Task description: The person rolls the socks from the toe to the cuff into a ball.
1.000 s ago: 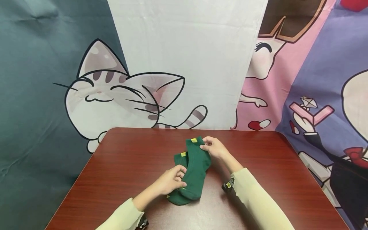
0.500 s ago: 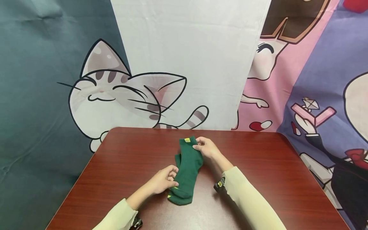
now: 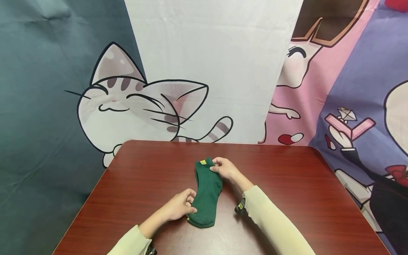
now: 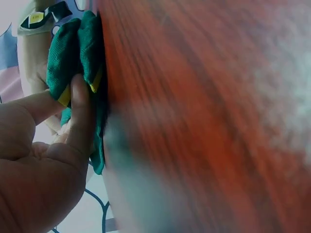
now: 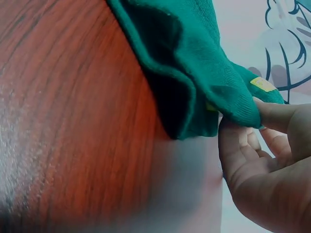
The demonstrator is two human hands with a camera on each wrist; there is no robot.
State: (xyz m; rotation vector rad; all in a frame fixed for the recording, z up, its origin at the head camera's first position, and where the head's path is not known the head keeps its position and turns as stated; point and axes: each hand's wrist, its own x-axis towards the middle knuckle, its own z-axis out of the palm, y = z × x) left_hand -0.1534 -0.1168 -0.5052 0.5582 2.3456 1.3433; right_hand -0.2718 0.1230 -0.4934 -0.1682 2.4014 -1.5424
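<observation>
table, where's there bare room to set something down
Bare: the table left of the left hand, and right of the right sleeve. Crowded: the middle, where the right hand and left hand pinch the green socks.

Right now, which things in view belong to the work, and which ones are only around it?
In the work:
upper green sock, pinched by left hand and right hand
lower green sock, beneath it
table, under both socks

Only around:
printed backdrop, behind the table
dark wrist device
</observation>
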